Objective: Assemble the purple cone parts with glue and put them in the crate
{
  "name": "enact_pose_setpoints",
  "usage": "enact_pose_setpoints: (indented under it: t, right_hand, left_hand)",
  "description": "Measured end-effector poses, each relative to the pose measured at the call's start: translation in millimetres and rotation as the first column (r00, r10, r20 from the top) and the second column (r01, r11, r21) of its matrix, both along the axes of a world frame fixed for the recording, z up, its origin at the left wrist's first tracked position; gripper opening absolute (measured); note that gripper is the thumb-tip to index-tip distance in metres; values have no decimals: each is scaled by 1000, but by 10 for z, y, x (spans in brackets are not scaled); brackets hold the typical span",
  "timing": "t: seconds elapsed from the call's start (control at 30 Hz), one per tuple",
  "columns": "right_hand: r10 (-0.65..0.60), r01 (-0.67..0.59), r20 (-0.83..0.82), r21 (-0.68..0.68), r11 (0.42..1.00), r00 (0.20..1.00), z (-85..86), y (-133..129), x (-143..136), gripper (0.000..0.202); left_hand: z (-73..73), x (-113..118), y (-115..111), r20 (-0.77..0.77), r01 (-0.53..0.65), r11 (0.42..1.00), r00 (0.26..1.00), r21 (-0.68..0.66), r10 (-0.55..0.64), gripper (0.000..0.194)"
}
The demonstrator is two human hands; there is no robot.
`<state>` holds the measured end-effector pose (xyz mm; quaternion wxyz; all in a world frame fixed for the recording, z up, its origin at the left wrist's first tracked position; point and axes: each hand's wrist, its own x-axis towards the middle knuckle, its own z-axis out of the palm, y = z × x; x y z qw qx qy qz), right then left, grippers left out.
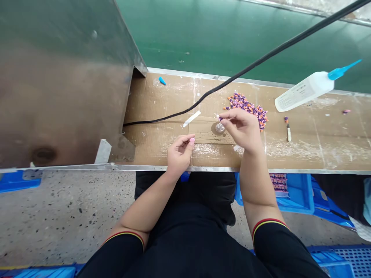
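My left hand (179, 154) pinches a small pink piece (192, 140) between thumb and fingertips, just above the cardboard-covered bench (156, 143). Over a small round clear dish (220, 128), my right hand (244, 129) is closed at the fingertips on a tiny purple piece (220, 119). I cannot tell whether that piece touches the dish. The dish stands on a flat strip of cardboard (203, 133) with dark wet-looking spots. Behind the right hand lies a heap of small purple, orange and pink pieces (246, 103), partly covered by the hand.
A black cable (213, 90) crosses above the bench. A white bottle with a blue nozzle (304, 92) is at the right, near a small brush-like tool (288, 133). A white strip (191, 119) and blue cap (162, 80) lie left. A metal housing (63, 85) bounds the left side.
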<state>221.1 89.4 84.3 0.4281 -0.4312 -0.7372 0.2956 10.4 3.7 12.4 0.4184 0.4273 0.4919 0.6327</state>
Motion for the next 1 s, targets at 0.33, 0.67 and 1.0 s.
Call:
enact_pose_setpoints:
  t: [0.33,0.67,1.0]
  right_hand:
    - [-142,80,-478,-148,986,867,-511,-879,-860,19]
    - [-211,217,-394,-31,976,894,-642,-926,-924,16]
    - [-285,317,-271,79,945,919,-614,-934,-990,10]
  left_hand:
    - [-72,1,5,151,-40,997,987,-66,49,38]
    - [-4,-41,-13,196,31,995,981,-92,-13,42]
    - [6,-34,35,350,59,988,937,-140,-7,49]
